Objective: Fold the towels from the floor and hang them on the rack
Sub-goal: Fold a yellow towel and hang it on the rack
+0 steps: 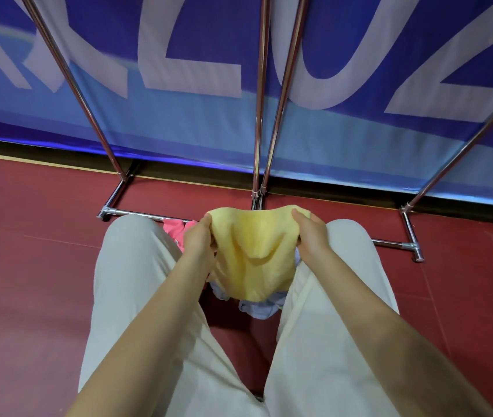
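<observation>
Both hands hold a yellow towel above the floor pile

Left hand [198, 236] and right hand [311, 236] each clamp their grip on the yellow towel [251, 254], stretched between the knees, over pink towel [174, 230] and pale blue towel [257, 308], near the rack [257, 121].

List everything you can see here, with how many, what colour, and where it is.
yellow towel: one, yellow, held up between the knees by both hands
pink towel: one, pink, on the floor behind the left hand
pale blue towel: at least one, light blue, on the floor under the yellow towel
rack: chrome tubes, standing on the floor ahead
banner: one, blue with white letters, behind the rack
floor: dark red
trousers: cream, both legs
left hand: grips the yellow towel's left edge
right hand: grips its right edge
</observation>
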### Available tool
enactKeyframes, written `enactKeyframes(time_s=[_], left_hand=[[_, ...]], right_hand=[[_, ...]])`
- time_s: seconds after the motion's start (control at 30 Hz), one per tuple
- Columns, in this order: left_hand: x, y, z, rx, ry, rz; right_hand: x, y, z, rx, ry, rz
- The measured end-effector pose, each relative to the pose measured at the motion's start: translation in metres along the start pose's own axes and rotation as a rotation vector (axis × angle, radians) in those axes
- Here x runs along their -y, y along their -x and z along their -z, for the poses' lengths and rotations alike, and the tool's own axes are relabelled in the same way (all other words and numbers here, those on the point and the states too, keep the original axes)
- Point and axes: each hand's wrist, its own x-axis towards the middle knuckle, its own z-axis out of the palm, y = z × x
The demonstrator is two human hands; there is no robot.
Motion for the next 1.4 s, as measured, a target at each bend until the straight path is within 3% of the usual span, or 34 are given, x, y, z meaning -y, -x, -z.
enactKeyframes(time_s=[0.33, 0.6, 0.87, 1.2, 1.4], left_hand=[[0.014, 0.014, -0.022, 0.109, -0.042, -0.104], [0.011, 0.023, -0.026, 0.044, -0.015, -0.196], [0.007, 0.016, -0.018, 0.153, 0.063, -0.136], [0.012, 0.018, -0.026, 0.179, -0.02, -0.086], [0.018, 0.019, -0.03, 0.226, 0.0, -0.072]], right_hand=[[-0.016, 0.032, -0.051, 0.186, 0.464, 0.441], [-0.02, 0.036, -0.066, 0.21, 0.389, 0.41], [-0.018, 0.039, -0.066, 0.412, 0.36, 0.447], [-0.017, 0.025, -0.045, 0.247, 0.819, 0.827], [-0.017, 0.013, -0.037, 0.187, 0.742, 0.882]])
